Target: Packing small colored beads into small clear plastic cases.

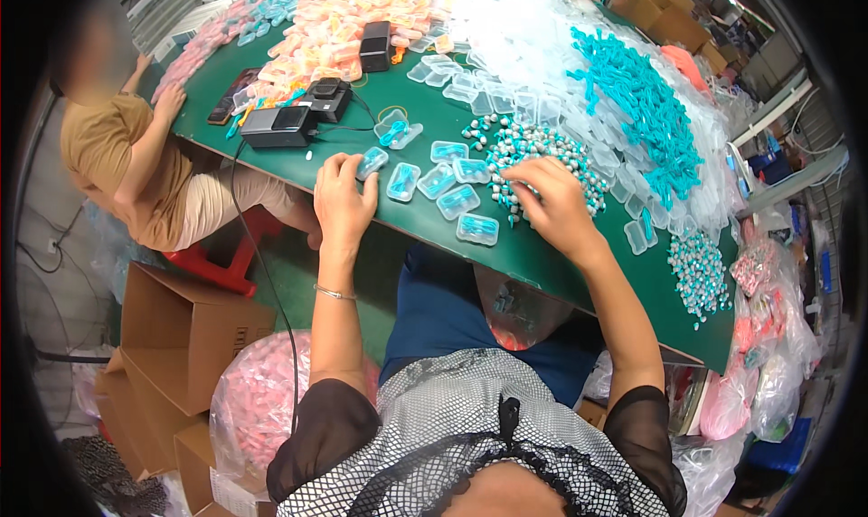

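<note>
My left hand (344, 199) is at the table's near edge, its thumb and fingers closed around a small clear plastic case (372, 162) with teal contents. My right hand (555, 206) reaches over a heap of small teal-and-silver pieces (542, 146). Its thumb and fingers are drawn together; what they pinch, if anything, is too small to make out. Between my hands lie several closed clear cases (457, 201) with teal pieces inside. Beyond them, an open clear case (398, 130) holds a teal piece, with a yellowish loop beside it.
Black box-shaped devices (277, 126) with cables stand at the left of the green table (416, 219). Behind are heaps of orange cases (334, 29), clear cases (515, 38) and teal pieces (646, 110). A person (127, 155) sits at the left. Cardboard boxes (194, 336) stand below.
</note>
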### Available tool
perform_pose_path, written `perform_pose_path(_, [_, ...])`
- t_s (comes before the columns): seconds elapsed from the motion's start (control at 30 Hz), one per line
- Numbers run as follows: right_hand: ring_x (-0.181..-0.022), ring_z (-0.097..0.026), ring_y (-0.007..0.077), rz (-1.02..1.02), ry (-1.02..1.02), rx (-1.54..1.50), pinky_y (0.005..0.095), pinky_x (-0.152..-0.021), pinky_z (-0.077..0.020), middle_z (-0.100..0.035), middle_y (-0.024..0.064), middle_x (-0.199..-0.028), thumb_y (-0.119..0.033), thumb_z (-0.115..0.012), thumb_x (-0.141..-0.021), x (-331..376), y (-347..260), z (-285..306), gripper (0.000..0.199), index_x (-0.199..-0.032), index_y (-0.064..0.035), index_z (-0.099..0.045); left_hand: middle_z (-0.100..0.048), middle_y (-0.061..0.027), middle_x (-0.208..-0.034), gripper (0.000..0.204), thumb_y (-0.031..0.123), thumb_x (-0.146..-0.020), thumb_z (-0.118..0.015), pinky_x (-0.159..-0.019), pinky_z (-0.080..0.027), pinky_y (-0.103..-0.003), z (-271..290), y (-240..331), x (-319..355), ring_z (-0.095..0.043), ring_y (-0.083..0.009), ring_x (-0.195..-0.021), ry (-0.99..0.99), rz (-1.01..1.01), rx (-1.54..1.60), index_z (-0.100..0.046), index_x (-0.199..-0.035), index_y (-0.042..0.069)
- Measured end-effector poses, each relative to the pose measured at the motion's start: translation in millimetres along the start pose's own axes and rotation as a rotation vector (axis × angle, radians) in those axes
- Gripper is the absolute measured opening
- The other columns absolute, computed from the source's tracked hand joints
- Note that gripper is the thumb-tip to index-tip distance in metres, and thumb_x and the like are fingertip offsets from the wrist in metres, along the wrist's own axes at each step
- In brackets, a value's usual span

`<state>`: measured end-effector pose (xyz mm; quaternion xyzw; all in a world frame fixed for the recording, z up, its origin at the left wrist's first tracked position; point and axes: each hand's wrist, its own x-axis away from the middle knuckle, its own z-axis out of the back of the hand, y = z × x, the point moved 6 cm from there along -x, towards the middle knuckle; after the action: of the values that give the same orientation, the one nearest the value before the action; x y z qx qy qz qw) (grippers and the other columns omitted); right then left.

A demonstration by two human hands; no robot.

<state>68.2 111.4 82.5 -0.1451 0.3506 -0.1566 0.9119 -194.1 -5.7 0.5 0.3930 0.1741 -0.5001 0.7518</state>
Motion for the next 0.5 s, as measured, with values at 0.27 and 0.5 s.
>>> perform_pose_path(0.27, [-0.106,-0.058,0.025,0.12,-0.082,0.348,0.0427,-0.086,-0.0447,-0.065,0.0054,-0.099,-0.006,-0.072,-0.075,-99.0,12.1,-124.1,0.024,-0.098,-0.013,-0.072,-0.062,-0.0105,-0.114,0.03,0.018,-0.081,-0.073,-0.091,-0.046,-0.043,-4.1,1.4,-2.0,-0.057,-0.0311,-0.108,0.054,0.02,0.07,-0.068,-0.109,0.008])
perform_pose_path(0.5, [-0.1,-0.058,0.0214,0.26,-0.08,0.374,0.042,-0.088,-0.04,-0.064,-0.0006,-0.092,-0.012,-0.064,-0.077,-92.7,8.2,-126.4,0.007,-0.082,-0.0134,-0.068,-0.062,-0.0128,-0.112,0.031,0.008,-0.082,-0.069,-0.089,-0.048,-0.04,13.0,-11.7,1.3,-0.057,-0.0318,-0.105,0.138,0.105,0.254,-0.067,-0.112,0.006])
